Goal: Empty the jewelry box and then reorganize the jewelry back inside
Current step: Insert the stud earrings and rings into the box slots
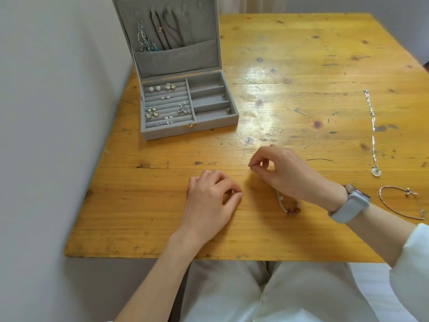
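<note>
The grey jewelry box (210, 122) stands open at the table's far left. Several earrings (162, 104) sit in its left ring rolls, and necklaces (160, 33) hang inside its lid. Its right compartments look nearly bare. My right hand (285, 173) hovers over the table's middle and pinches a tiny thin piece between thumb and forefinger. Under that wrist lies a beaded bracelet (286, 204) with red beads. My left hand (212, 196) rests on the table with curled fingers, thumb and forefinger tips together; what they hold I cannot make out.
A long silver necklace (372, 126) lies stretched along the right side of the wooden table (162, 217). A thin silver bangle (400, 202) lies near the right edge. A grey wall runs along the left. A watch sits on my right wrist.
</note>
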The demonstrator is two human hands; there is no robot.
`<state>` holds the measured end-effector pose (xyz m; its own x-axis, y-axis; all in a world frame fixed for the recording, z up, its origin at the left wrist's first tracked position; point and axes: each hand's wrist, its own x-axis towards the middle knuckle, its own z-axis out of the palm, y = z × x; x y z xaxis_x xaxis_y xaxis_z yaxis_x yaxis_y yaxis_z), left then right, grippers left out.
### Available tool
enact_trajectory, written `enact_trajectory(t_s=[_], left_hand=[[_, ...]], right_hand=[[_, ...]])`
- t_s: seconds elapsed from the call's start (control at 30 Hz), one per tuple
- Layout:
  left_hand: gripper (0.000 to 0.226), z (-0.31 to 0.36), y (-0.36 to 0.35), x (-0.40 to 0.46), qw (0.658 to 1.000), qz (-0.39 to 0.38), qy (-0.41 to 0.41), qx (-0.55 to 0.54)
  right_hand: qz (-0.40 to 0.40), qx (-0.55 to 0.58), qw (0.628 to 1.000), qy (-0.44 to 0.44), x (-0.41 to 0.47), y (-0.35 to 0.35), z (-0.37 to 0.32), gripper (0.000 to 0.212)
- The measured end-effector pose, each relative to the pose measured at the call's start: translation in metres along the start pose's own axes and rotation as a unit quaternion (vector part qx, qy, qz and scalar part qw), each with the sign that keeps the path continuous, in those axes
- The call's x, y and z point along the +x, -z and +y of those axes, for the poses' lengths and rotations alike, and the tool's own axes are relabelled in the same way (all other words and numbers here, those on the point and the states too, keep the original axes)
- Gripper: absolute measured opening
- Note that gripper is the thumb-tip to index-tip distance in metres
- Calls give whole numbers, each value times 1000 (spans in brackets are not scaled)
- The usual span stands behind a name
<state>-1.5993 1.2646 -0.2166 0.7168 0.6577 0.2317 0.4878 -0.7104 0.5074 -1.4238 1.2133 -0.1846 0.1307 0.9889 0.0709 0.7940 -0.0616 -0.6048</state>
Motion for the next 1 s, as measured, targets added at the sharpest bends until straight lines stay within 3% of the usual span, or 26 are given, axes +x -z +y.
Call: enact_trajectory(t_s=[0.1, 0.17, 0.33, 0.6, 0.7, 0.83, 0.9, 0.93, 1.0], left_hand=[[20, 1, 4, 7, 999, -17, -4, -37], [7, 4, 12, 13, 992, -4, 36, -122], [15, -4, 39, 39, 947, 59, 160, -271], [23, -38, 71, 81, 881, 167, 216, -387], [20, -48, 74, 88, 831, 171, 257, -463], [18, -51, 77, 89, 713, 162, 305, -610], [13, -53, 78, 88, 672, 155, 317, -651], [8, -54, 80, 87, 669, 152, 318, -654], [6, -57, 82, 87, 698, 151, 322, -622]], right_hand=[[37, 46, 998, -3, 8, 2, -4, 8], [55, 71, 996, -6, 16, 3, -8, 9], [77, 112, 991, -7, 40, 4, -19, 8], [78, 125, 989, -2, 73, 1, -27, 8], [76, 135, 988, -4, 82, -4, -28, 8], [75, 140, 987, -6, 92, -10, -28, 10], [72, 141, 987, -6, 94, -11, -29, 12], [72, 140, 987, -5, 95, -12, -29, 12], [72, 139, 988, -5, 96, -13, -29, 13]])
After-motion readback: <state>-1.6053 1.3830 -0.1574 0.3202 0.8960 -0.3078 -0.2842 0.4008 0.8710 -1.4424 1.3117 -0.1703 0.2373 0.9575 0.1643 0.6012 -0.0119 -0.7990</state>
